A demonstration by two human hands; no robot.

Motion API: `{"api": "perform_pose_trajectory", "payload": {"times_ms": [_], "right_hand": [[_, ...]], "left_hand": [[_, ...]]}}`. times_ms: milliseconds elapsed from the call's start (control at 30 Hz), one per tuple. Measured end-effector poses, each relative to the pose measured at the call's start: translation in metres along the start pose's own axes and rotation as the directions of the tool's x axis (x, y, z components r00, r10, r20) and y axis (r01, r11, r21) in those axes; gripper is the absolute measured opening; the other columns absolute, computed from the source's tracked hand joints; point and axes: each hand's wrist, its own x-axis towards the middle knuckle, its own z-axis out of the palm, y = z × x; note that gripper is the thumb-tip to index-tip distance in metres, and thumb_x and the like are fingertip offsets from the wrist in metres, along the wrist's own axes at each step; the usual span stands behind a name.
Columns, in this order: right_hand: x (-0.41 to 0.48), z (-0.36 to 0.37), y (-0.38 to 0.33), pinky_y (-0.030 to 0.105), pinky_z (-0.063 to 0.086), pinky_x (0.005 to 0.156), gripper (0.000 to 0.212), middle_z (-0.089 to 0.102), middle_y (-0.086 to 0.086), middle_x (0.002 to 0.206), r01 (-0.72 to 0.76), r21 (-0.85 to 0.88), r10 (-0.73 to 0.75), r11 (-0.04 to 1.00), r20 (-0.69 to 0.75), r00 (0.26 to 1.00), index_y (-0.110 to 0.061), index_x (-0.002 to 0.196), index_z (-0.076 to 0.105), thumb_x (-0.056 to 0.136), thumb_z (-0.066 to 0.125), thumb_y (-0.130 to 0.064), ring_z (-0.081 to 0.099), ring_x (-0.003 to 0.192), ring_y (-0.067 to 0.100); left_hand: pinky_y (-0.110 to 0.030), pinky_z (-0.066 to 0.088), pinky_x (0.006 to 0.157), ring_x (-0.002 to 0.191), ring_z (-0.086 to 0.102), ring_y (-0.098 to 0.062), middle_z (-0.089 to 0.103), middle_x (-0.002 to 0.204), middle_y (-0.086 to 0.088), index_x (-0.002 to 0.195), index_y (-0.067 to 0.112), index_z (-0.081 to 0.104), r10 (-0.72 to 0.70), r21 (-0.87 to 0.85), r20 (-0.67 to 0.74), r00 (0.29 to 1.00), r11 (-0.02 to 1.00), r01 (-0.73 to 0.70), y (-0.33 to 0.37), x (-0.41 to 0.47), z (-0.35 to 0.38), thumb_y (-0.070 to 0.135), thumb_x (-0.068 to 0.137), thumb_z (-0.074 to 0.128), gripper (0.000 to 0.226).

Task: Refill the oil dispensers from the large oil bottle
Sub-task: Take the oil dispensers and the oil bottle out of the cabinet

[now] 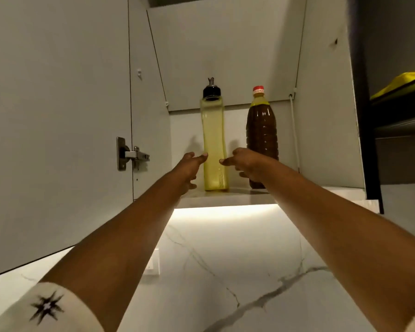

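Note:
A tall clear oil dispenser [213,140] with a black pour spout stands upright on the cabinet shelf [225,200], full of pale yellow oil. Right of it stands a plastic bottle [261,130] of dark brown oil with a red cap. My left hand [189,167] reaches up at the dispenser's left side, fingers extended, fingertips at its wall. My right hand [246,164] is at the dispenser's right side, fingers loosely spread, index tip at the dispenser, and it covers the lower part of the brown bottle. Neither hand holds anything.
The open cabinet door [58,116] with a metal hinge [132,154] stands at the left. A lit strip glows under the shelf above a marble wall [225,271]. A white wall switch [153,263] sits below. Dark shelving with something yellow [403,85] is at the right.

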Motion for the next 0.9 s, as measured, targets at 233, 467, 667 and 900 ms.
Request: {"api": "perform_pose_trajectory", "payload": {"times_ms": [233,467,667,900], "right_hand": [[0.017,0.007,0.004,0.044,0.033,0.108,0.066,0.033,0.01,0.15,-0.056,0.059,0.048,0.997,0.128,0.991,-0.007,0.144,0.03,0.089,0.063,-0.024,0.032,0.137,0.03],[0.002,0.004,0.006,0.043,0.039,0.106,0.06,0.047,0.01,0.138,0.0,0.082,-0.011,0.997,0.133,0.991,-0.007,0.139,0.037,0.088,0.063,-0.024,0.045,0.126,0.028],[-0.042,-0.007,-0.006,0.042,0.045,0.101,0.054,0.057,0.01,0.123,0.058,0.113,-0.079,0.992,0.195,0.978,-0.008,0.131,0.042,0.086,0.066,-0.023,0.055,0.115,0.027],[-0.115,-0.024,-0.017,0.042,0.05,0.095,0.06,0.06,0.011,0.12,0.132,0.122,-0.159,0.984,0.246,0.956,-0.011,0.13,0.044,0.079,0.072,-0.024,0.061,0.108,0.027]], "left_hand": [[-0.051,0.046,0.097,0.117,0.048,-0.028,0.04,0.146,-0.007,0.15,0.033,0.023,-0.014,-0.003,0.139,0.99,1.0,0.014,-0.003,0.019,0.005,0.044,0.097,0.048,0.06],[-0.045,0.051,0.087,0.12,0.049,-0.031,0.046,0.141,-0.008,0.147,0.03,0.03,0.012,0.05,0.162,0.987,0.999,-0.02,-0.004,0.008,-0.002,0.042,0.093,0.054,0.06],[-0.042,0.057,0.075,0.111,0.056,-0.029,0.051,0.132,-0.007,0.14,0.028,0.037,0.029,0.055,0.195,0.98,0.998,-0.04,0.013,-0.039,-0.018,0.04,0.089,0.061,0.058],[-0.038,0.057,0.071,0.098,0.062,-0.024,0.057,0.123,-0.005,0.139,0.029,0.041,0.149,0.058,0.16,0.976,0.985,-0.16,0.028,-0.128,-0.019,0.038,0.089,0.059,0.054]]}}
